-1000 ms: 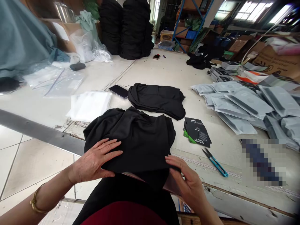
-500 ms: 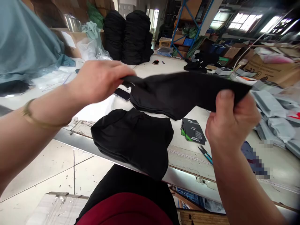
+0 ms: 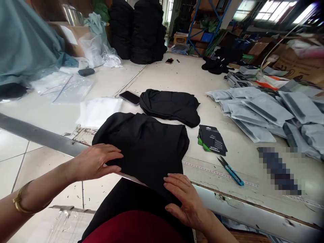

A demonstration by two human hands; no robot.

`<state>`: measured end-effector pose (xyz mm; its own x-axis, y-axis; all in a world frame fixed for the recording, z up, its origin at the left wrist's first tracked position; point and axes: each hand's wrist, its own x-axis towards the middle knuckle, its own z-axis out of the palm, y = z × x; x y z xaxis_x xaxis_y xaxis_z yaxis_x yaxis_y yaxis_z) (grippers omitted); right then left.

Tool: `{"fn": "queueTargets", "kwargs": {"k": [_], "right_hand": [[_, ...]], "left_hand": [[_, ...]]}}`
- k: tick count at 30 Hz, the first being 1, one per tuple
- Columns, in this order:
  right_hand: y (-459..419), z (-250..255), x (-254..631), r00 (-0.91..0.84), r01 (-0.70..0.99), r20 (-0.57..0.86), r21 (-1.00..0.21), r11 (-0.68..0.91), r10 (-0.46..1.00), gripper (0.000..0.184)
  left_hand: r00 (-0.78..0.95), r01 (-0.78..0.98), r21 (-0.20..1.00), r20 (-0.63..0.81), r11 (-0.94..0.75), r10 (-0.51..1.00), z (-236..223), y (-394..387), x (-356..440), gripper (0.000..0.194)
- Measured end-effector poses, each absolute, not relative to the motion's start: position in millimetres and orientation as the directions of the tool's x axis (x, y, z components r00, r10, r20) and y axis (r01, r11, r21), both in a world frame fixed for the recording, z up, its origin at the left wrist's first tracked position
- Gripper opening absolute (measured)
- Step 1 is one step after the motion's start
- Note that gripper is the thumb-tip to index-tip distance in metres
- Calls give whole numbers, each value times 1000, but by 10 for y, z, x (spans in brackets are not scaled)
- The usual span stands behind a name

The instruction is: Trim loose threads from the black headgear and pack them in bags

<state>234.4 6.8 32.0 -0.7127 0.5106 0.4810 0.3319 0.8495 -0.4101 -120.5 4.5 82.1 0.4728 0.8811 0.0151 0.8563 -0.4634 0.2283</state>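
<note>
A pile of soft black cloth pieces lies at the table's front edge, with part of it hanging over toward my lap. My left hand rests on the pile's near left side, fingers stretched out and thumb apart. On the near right corner lies my right hand, its fingers extended over the overhanging cloth and its thumb lower down. Just behind is a second folded black cloth stack. Black-and-green header cards lie right of the pile, with blue-handled thread snips nearer the edge.
White sheets and a phone lie to the left, clear plastic bags beyond. Packed grey pouches heap up on the right. Tall black cloth stacks stand at the back. A measuring tape runs along the front.
Half a second ago both hands held a black cloth stretched in the air above the table. Now it is down on the near pile, and both hands rest on the cloth there.
</note>
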Motion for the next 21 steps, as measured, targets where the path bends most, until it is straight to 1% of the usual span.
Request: {"fn": "queueTargets", "kwargs": {"k": [2, 3, 5, 6, 7, 10, 12, 14, 16, 19, 21], "right_hand": [[60, 333, 2308, -737, 341, 466, -369, 865, 489, 47], [50, 323, 2280, -758, 361, 434, -344, 867, 487, 49], [22, 277, 2217, -793, 411, 352, -292, 863, 497, 46], [5, 250, 2190, -802, 433, 319, -270, 860, 505, 44], [-10, 226, 2171, -805, 451, 298, -253, 856, 512, 42], [-38, 192, 2179, -800, 466, 297, -237, 852, 521, 41], [-33, 196, 2224, -805, 453, 297, -254, 855, 514, 47], [-7, 209, 2274, -812, 433, 284, -293, 853, 510, 54], [40, 230, 2312, -808, 414, 270, -372, 831, 524, 59], [166, 299, 2340, -794, 314, 292, -553, 771, 533, 53], [305, 379, 2348, -736, 290, 328, -639, 713, 593, 43]], "left_hand": [[499, 837, 217, 73, -502, 863, 959, 236, -981, 43], [506, 831, 202, 115, -519, 855, 994, 362, -855, 44], [501, 830, 177, 178, -529, 847, 967, 655, -622, 47], [486, 840, 174, 179, -514, 855, 904, 808, -534, 50], [452, 861, 180, 160, -476, 878, 816, 954, -473, 53], [345, 916, 216, 14, -339, 939, 500, 1281, -456, 65], [340, 921, 214, -37, -324, 940, 358, 1376, -524, 68], [357, 918, 195, -37, -344, 933, 329, 1398, -567, 69], [352, 922, 173, -7, -345, 936, 402, 1398, -516, 67], [326, 924, 154, 156, -349, 932, 551, 1453, -243, 59], [333, 914, 155, 243, -375, 911, 560, 1543, -7, 56]]}}
